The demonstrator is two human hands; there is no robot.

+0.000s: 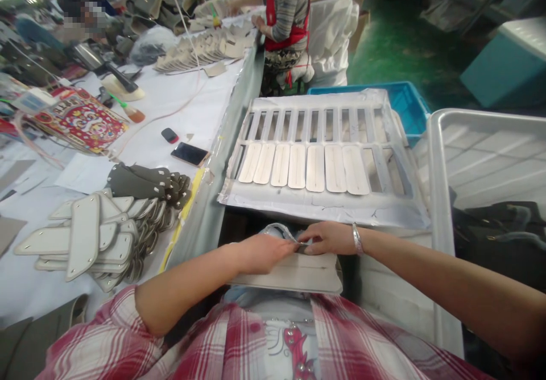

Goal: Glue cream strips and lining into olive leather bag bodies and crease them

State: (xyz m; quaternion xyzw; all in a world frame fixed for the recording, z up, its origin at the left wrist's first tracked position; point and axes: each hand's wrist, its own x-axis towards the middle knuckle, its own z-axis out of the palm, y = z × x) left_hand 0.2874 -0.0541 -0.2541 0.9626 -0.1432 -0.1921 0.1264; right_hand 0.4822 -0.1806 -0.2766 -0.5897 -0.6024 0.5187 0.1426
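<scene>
In front of my body, my left hand (267,252) and my right hand (327,238) meet at the fingertips. Both are closed on a small dark strip (302,249), whose exact kind I cannot make out. Beneath them a pale flat panel (298,275) with a line across it lies close to my lap. Just beyond is a white slotted tray (264,198), with several cream rounded strips (315,169) side by side on its nearer row of slots. A bracelet sits on my right wrist.
On the left table are a pile of pale riveted pieces (85,232), dark olive pieces (136,181), a phone (190,153) and a red printed box (85,119). A white bin (439,198) stands right, a blue crate (409,98) behind the tray. A person (285,21) works ahead.
</scene>
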